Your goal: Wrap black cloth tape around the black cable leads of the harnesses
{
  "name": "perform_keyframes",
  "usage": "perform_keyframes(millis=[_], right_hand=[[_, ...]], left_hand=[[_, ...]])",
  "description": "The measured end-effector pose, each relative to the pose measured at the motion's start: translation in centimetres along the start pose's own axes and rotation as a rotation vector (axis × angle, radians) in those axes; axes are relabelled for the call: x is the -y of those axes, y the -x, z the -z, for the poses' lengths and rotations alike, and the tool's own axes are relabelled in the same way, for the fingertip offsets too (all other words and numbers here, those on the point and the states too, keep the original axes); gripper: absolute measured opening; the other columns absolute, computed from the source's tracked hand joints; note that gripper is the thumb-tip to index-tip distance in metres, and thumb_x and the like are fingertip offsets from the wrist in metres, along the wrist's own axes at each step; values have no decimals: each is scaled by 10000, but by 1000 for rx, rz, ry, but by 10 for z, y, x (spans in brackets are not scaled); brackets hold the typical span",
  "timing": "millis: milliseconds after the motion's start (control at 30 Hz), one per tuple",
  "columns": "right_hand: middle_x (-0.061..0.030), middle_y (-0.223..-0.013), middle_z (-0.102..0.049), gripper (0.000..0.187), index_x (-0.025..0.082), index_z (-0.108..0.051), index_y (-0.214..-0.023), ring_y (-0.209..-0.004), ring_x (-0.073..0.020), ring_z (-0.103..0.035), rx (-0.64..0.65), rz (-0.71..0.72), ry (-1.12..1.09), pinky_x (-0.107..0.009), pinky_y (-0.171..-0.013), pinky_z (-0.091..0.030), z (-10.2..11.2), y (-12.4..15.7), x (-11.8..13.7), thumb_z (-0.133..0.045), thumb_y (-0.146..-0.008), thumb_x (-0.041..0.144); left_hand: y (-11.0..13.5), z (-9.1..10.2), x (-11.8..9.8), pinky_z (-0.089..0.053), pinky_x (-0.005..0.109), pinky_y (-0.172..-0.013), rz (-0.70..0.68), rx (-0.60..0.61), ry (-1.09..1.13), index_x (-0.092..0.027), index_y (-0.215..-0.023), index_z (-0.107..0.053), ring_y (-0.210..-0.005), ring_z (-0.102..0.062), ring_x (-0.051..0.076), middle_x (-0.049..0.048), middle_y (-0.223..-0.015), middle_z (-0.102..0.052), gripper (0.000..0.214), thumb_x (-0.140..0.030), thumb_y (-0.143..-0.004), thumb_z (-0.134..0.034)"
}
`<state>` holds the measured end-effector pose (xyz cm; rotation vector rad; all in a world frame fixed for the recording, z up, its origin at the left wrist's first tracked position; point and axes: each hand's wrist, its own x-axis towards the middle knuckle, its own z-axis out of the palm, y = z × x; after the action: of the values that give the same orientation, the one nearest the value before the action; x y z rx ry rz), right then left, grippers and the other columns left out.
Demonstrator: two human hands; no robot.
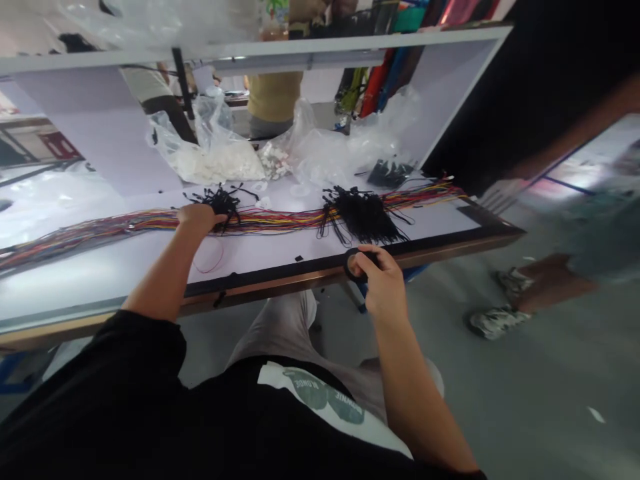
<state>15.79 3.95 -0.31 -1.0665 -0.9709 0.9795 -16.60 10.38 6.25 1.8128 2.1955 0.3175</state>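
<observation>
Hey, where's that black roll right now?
In the head view, the black roll is right of centre, in the right hand at the table's front edge, just below the larger black bundle.

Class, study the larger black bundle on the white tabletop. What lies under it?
Coloured wires show to the left and right of the larger black bundle, so they probably run beneath it. White tabletop shows beside it. Whatever is directly underneath is covered.
</observation>
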Motion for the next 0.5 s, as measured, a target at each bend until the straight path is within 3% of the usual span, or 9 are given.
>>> perform_keyframes(millis=[100, 200, 267, 367, 500], right_hand=[[75, -532, -509, 198, 190, -591, -781, -499, -73, -424, -32, -29, 13, -247, -536, -343, 13, 8, 1, -656, -601, 244], [74, -533, -509, 192, 194, -595, -781, -496, -76, -418, 2, -67, 39, -244, -522, -334, 17, 21, 2, -649, -604, 246], [77, -522, -497, 192, 197, -600, -782, -493, -79, -413, 27, -95, 49, -242, -516, -327, 20, 31, 2, -650, -608, 258], [75, -534, -496, 203, 202, -610, -786, -506, -86, -425, 32, -134, 62, -247, -532, -342, 32, 43, -2, -664, -612, 290], [69, -552, -506, 217, 204, -615, -787, -513, -95, -439, -38, -165, 78, -252, -535, -354, 50, 48, -6, -672, -596, 291]], left_hand=[[-15, -27, -57, -383, 565, -885, -18, -59, -128, -10, -920, -612, -1105, -502, 444, 286, -1048, -595, 507, -494, -795, -533], [-33, -65, -124, -418, 403, -909, -156, -13, -129, -55, -1013, -613, -1111, -537, 337, 223, -1106, -614, 437, -432, -821, -501], [-46, -90, -159, -451, 335, -835, -207, 53, -99, -55, -1025, -616, -1054, -578, 308, 215, -1066, -638, 467, -452, -797, -523], [-60, -112, -182, -458, 283, -751, -245, 126, -66, -61, -1002, -632, -976, -617, 278, 195, -1007, -666, 427, -391, -731, -616], [-69, -109, -175, -454, 273, -756, -225, 117, -78, -53, -932, -649, -947, -625, 263, 183, -960, -677, 316, -268, -700, -658]])
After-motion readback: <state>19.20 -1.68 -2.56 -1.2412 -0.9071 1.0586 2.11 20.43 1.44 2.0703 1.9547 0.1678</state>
